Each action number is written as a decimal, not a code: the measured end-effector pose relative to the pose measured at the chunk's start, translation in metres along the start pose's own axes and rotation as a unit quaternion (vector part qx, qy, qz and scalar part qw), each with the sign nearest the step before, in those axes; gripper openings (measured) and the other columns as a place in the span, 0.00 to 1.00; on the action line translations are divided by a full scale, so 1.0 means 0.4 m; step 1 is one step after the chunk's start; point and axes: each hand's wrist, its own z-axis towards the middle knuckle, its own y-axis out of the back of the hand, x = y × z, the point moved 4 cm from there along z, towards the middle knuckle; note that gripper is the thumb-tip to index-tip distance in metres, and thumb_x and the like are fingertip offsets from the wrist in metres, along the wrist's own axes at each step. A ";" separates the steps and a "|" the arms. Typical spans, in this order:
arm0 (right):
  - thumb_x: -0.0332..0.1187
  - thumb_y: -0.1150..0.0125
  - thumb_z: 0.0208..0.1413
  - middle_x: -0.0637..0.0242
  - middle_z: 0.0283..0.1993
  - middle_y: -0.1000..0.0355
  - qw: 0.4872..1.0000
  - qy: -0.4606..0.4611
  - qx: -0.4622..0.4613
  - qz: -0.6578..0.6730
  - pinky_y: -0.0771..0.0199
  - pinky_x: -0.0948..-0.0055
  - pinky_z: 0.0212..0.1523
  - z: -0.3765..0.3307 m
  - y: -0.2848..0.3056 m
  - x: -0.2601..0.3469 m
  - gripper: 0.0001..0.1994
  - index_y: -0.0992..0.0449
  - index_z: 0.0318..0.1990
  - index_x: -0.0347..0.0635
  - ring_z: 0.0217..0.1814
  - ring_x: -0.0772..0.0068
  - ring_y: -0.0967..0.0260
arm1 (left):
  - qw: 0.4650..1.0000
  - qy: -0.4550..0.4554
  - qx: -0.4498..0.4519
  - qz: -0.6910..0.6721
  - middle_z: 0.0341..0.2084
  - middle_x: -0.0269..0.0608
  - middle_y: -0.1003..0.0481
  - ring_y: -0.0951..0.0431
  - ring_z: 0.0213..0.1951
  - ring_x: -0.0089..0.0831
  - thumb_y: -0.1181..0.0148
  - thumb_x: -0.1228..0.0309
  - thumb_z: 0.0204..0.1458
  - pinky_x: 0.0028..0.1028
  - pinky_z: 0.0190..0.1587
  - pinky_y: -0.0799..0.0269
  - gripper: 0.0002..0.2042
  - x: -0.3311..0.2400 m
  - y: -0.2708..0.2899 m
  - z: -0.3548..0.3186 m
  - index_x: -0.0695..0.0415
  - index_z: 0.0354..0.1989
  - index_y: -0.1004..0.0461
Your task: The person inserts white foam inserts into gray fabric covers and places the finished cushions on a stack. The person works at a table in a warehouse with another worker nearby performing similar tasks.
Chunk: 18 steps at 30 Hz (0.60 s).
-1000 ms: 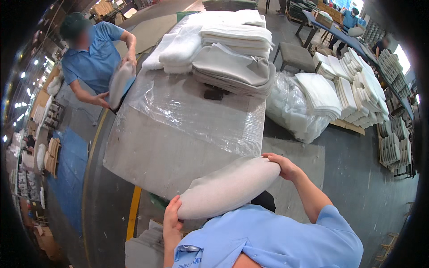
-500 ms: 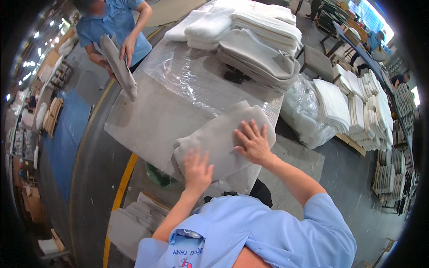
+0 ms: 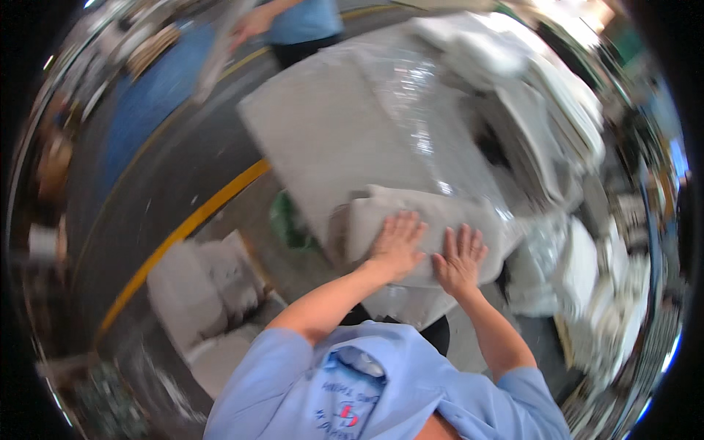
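A grey cushion cover or pad [image 3: 440, 207], roughly rectangular, lies flat at the near edge of the table [image 3: 315, 121]. My left hand [image 3: 397, 246] rests palm down on its middle, fingers spread. Beside it my right hand [image 3: 460, 260] presses flat on the right part, fingers apart. Neither hand grips anything. What lies under the pad is hidden. Further along the table, a stack of grey pads [image 3: 524, 136] sits in front of folded white padding [image 3: 565, 95]; these are blurred.
At the far left, a co-worker in a blue shirt [image 3: 304, 26] holds a grey pad [image 3: 218, 55]. Grey pads [image 3: 187, 286] are piled low at my left, near a green bag [image 3: 287, 220]. White pads [image 3: 576, 264] and clear plastic [image 3: 535, 275] stand right of the table.
My view has turned, shifting the table rightward. My hands have come closer together on the pad, the left moving further onto it. The co-worker now shows only partly at the upper edge.
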 end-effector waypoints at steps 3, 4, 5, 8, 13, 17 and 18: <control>0.60 0.52 0.67 0.53 0.86 0.64 1.000 0.007 0.004 -0.030 0.78 0.28 0.78 -0.008 -0.004 -0.019 0.39 0.47 0.81 0.56 0.87 0.35 0.77 | 0.995 -0.054 -0.043 -0.066 0.78 0.46 0.46 0.54 0.80 0.47 0.45 0.52 0.65 0.53 0.80 0.64 0.32 0.026 -0.008 0.039 0.49 0.76 0.39; 0.60 0.54 0.68 0.53 0.86 0.65 0.999 0.003 0.016 -0.032 0.78 0.28 0.78 -0.016 -0.015 -0.025 0.39 0.49 0.81 0.56 0.87 0.35 0.77 | 0.997 -0.057 -0.015 -0.051 0.78 0.41 0.45 0.54 0.80 0.46 0.48 0.51 0.67 0.52 0.80 0.65 0.32 0.031 0.011 0.048 0.48 0.77 0.40; 0.60 0.55 0.69 0.53 0.87 0.66 0.999 0.007 0.024 -0.033 0.78 0.28 0.78 -0.011 -0.018 -0.015 0.39 0.51 0.82 0.55 0.87 0.34 0.78 | 0.998 -0.041 -0.030 -0.030 0.78 0.38 0.45 0.54 0.80 0.46 0.50 0.50 0.67 0.52 0.80 0.67 0.31 0.051 0.021 0.043 0.46 0.77 0.39; 0.62 0.59 0.70 0.51 0.87 0.70 0.997 0.028 0.054 -0.042 0.77 0.26 0.77 -0.010 -0.038 -0.012 0.40 0.57 0.83 0.55 0.86 0.31 0.79 | 0.998 0.008 -0.056 -0.006 0.78 0.34 0.45 0.56 0.81 0.43 0.53 0.47 0.68 0.55 0.80 0.71 0.31 0.063 0.020 0.028 0.43 0.76 0.38; 0.63 0.61 0.70 0.49 0.87 0.72 0.995 0.065 0.067 -0.031 0.74 0.24 0.76 -0.013 -0.042 -0.043 0.41 0.60 0.83 0.54 0.86 0.28 0.80 | 0.988 0.108 -0.111 0.018 0.78 0.35 0.44 0.58 0.81 0.47 0.50 0.47 0.66 0.59 0.79 0.76 0.30 0.060 0.050 -0.013 0.44 0.74 0.34; 0.66 0.60 0.68 0.50 0.87 0.73 0.992 0.082 0.096 -0.029 0.73 0.22 0.75 -0.009 -0.033 -0.050 0.43 0.61 0.83 0.56 0.86 0.27 0.79 | 0.959 0.182 -0.216 0.008 0.76 0.44 0.43 0.54 0.79 0.53 0.47 0.48 0.64 0.62 0.78 0.69 0.31 0.090 0.067 -0.092 0.46 0.74 0.34; 0.67 0.56 0.67 0.51 0.87 0.71 0.991 0.091 0.098 -0.025 0.71 0.22 0.75 -0.007 -0.029 -0.053 0.44 0.57 0.83 0.58 0.86 0.28 0.77 | 0.946 0.202 -0.252 0.009 0.75 0.48 0.43 0.51 0.78 0.56 0.46 0.48 0.64 0.63 0.77 0.65 0.32 0.091 0.070 -0.116 0.46 0.74 0.34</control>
